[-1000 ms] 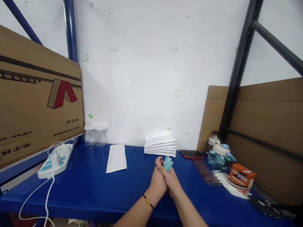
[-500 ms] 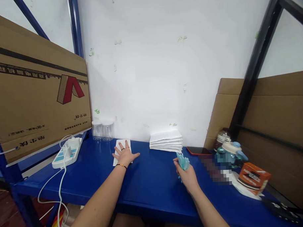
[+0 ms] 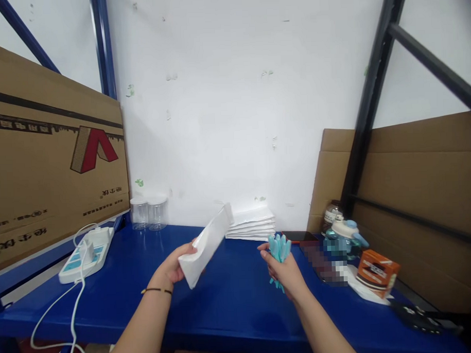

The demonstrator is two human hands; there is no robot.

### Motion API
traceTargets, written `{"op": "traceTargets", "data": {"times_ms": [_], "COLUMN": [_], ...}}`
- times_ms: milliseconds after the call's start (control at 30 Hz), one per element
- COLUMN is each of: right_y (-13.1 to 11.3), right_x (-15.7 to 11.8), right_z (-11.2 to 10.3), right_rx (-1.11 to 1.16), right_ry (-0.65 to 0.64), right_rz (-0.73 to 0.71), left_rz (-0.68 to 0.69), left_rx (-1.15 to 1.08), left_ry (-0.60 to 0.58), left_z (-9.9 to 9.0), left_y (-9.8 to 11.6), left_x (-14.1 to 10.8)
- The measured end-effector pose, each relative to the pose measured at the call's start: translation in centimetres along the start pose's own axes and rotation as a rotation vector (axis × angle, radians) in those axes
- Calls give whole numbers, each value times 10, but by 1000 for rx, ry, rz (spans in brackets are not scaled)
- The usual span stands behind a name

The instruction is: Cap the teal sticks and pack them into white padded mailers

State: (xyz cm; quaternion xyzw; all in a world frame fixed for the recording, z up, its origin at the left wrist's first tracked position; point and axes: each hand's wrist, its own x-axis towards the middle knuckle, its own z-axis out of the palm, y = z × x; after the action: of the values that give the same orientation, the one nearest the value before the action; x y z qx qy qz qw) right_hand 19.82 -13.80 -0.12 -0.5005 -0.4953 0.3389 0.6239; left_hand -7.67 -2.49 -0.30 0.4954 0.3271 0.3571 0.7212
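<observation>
My left hand is closed on a flat piece of white folded paper, raised and tilted above the blue table. Its near end looks folded over like a bag's, but I cannot tell whether it is one. My right hand grips a bundle of slim light-blue sticks, whose ends stick out above and below the fist; their exact kind is unclear. Behind the hands, a stack of similar white folded paper lies against the wall, partly covered by the raised piece.
Two clear lidded jars and a white power strip with cables stand on the left, by a large cardboard box. To the right are a dark phone-like slab, a teal bottle, an orange box and a black object.
My left hand lay spread on the white paper; now it has lifted the paper and tilted it toward the middle. The right hand still grips the blue sticks. The view has shifted slightly.
</observation>
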Motion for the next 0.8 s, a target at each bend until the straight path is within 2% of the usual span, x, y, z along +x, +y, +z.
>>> {"op": "traceTargets", "data": {"times_ms": [33, 100, 200, 300, 400, 500, 600, 700, 800], "right_y": [-8, -24, -43, -54, -66, -84, -102, -113, -116], "right_x": [1, 3, 4, 2, -6, -18, -31, -42, -45], "right_z": [0, -2, -9, -17, -18, -11, -2, 0, -5], "right_rx": [-21, -99, -231, -294, -360, -496, -625, -626, -419], "right_ry": [-3, -10, -18, -92, -228, -445, -597, -685, -819], "right_rz": [-31, -99, -186, -186, -180, -206, -250, -232, -126], "left_rz": [-1, -14, -42, -62, -97, -205, -190, -137, -66], "left_rx": [-110, -222, -267, -272, -256, -218, -186, -181, -234], "left_ry": [-144, -345, -545, -678, -752, -831, -872, -799, -674], "left_z": [9, 26, 42, 50, 63, 88, 114, 123, 117], "left_y": [-7, -23, -45, -58, -55, -43, -40, -50, -63], "left_x": [-7, -20, -35, -45, -54, -62, -63, -55, -46]}}
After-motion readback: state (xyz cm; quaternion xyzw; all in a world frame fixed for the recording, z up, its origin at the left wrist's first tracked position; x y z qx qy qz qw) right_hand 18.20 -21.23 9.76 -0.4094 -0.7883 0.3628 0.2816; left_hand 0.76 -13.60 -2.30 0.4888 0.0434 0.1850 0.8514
